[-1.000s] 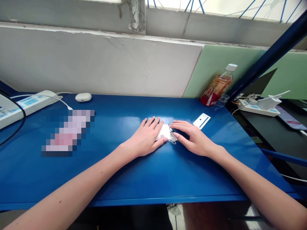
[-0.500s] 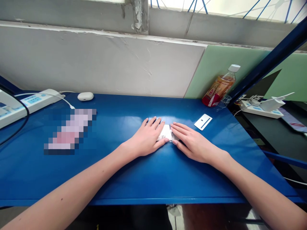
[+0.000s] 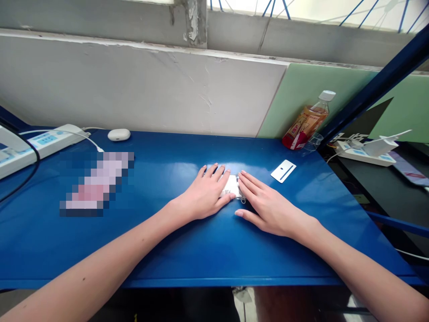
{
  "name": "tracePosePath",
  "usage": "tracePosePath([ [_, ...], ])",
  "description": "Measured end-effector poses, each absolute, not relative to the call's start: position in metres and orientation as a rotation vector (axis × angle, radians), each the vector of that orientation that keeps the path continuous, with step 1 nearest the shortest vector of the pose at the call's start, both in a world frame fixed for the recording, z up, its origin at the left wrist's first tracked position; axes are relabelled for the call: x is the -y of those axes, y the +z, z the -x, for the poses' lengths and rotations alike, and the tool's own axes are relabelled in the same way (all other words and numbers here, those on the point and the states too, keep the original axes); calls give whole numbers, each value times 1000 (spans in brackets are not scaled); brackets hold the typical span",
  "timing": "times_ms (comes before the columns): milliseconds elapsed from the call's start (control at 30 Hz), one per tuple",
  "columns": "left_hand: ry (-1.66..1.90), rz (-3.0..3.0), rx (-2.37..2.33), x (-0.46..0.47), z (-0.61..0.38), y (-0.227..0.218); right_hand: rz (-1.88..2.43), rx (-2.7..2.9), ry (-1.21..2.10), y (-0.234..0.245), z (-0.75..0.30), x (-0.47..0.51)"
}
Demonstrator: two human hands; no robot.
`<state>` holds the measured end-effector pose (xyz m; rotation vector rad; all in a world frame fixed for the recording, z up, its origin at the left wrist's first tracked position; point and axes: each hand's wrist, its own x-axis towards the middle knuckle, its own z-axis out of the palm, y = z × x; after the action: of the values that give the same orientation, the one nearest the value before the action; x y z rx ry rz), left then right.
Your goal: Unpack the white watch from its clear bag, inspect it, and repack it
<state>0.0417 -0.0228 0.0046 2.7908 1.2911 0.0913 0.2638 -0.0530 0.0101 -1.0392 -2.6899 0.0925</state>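
Note:
A small flat white packet point(image 3: 229, 186) in clear crinkled plastic lies on the blue table point(image 3: 187, 255), between my hands and partly under them. My left hand point(image 3: 209, 192) lies palm down over the packet's left part, fingers stretched and a little apart, thumb along its near edge. On the other side, my right hand point(image 3: 268, 201) has straight fingers resting on the packet's right end. Its thumb is spread away toward me, touching the table. A loose curl of clear plastic shows beneath the right fingers. How far the packet reaches under my palms is hidden.
Right of my hands lies a white card point(image 3: 283, 171); behind it stands a drink bottle point(image 3: 307, 120). A white earphone case point(image 3: 119, 134), a blurred-out flat object point(image 3: 97, 181) and a power strip point(image 3: 50, 138) with cables are on the left. A blue metal post point(image 3: 375, 76) rises at right.
My right thumb has moved off the packet's near edge and down toward me, uncovering a bit of clear plastic. The left hand and the packet have stayed in place.

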Motion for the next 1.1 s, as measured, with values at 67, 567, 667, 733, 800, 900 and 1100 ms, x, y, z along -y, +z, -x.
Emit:
tracePosePath([
  [67, 95, -2793, -1295, 23, -42, 4, 1028, 2712, 48, 11, -263, 52],
  [567, 124, -2798, -1270, 22, -40, 2, 1084, 2623, 121, 4, -263, 51],
  [667, 125, -2804, -1234, 20, -37, 1, 1059, 2551, 137, 2, -268, 40],
  [733, 114, -2804, -1210, 18, -35, 0, 1073, 2495, 157, 0, -271, 34],
  [800, 131, -2782, -1212, 18, -34, -1, 1080, 2452, 167, -4, -274, 29],
  [900, 203, -2745, -1214, 18, -32, -2, 1055, 2418, 162, -8, -277, 25],
  [1100, 356, -2718, -1154, 19, -29, -3, 1000, 2371, 136, -9, -281, 21],
])
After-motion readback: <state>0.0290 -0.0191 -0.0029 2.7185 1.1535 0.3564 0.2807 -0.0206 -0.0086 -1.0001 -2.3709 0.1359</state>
